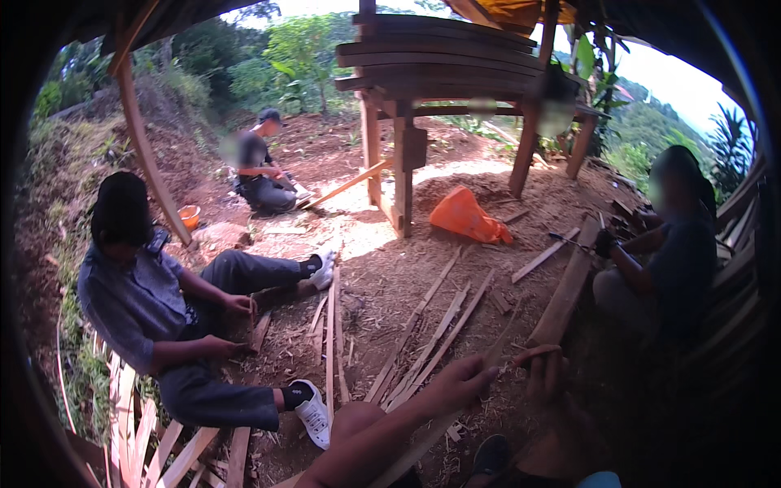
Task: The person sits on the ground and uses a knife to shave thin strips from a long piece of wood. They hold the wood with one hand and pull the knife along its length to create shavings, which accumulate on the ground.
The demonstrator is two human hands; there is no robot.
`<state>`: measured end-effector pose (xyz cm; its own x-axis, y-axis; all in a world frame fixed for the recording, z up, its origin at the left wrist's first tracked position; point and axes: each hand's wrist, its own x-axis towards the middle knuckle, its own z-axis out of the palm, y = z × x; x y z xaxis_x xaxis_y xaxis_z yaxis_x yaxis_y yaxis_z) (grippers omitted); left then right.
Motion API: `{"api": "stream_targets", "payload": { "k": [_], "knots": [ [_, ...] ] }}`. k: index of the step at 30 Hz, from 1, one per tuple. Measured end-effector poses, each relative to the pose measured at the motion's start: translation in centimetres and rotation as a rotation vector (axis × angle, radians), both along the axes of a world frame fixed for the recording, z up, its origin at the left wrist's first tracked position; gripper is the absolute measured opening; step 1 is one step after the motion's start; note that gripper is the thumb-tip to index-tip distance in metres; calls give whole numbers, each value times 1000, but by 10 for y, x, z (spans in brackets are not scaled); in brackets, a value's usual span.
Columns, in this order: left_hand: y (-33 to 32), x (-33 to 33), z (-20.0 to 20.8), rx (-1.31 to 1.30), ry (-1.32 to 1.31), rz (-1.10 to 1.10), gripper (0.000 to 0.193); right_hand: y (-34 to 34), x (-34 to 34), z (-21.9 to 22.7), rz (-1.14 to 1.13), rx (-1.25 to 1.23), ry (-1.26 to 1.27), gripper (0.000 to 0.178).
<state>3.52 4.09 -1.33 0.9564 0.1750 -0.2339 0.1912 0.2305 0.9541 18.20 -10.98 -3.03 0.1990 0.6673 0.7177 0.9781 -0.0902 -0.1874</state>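
Observation:
My left hand [462, 384] reaches in from the lower edge, its fingers closed round a long thin wooden strip [429, 440] that slants up and away past it. Just to the right, my right hand [550, 376] is in shadow with its fingers curled. A short brown handle-like piece [537, 352] sticks out at the top of that hand; whether a blade belongs to it is too dark to see. Below my hands, a dark shoe [491, 457] shows. More wooden strips [435, 337] lie on the ground ahead of my left hand.
One person [138, 285] sits at left holding a small piece. Another [671, 244] works at right beside a thick plank [563, 297]. A third [264, 175] sits farther back. An orange sheet [468, 215] lies near a post-built rack [439, 61] stacked with boards. Wood shavings cover the ground.

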Motion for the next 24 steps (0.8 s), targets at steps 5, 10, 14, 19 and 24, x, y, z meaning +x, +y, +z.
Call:
{"api": "stream_targets", "payload": {
  "k": [5,10,14,19,24],
  "knots": [
    [-9,18,2,74,60,63,20,12,16,-15,181,377,354,10],
    [-28,33,-1,179,125,38,18,-7,19,29,-124,254,231,6],
    [-15,22,-1,147,125,100,19,23,18,34,-161,272,277,10],
    [-2,15,-6,216,67,268,18,58,17,25,-119,336,438,15],
    [-11,10,2,317,47,325,19,48,-2,12,-79,407,563,16]
  ]
}}
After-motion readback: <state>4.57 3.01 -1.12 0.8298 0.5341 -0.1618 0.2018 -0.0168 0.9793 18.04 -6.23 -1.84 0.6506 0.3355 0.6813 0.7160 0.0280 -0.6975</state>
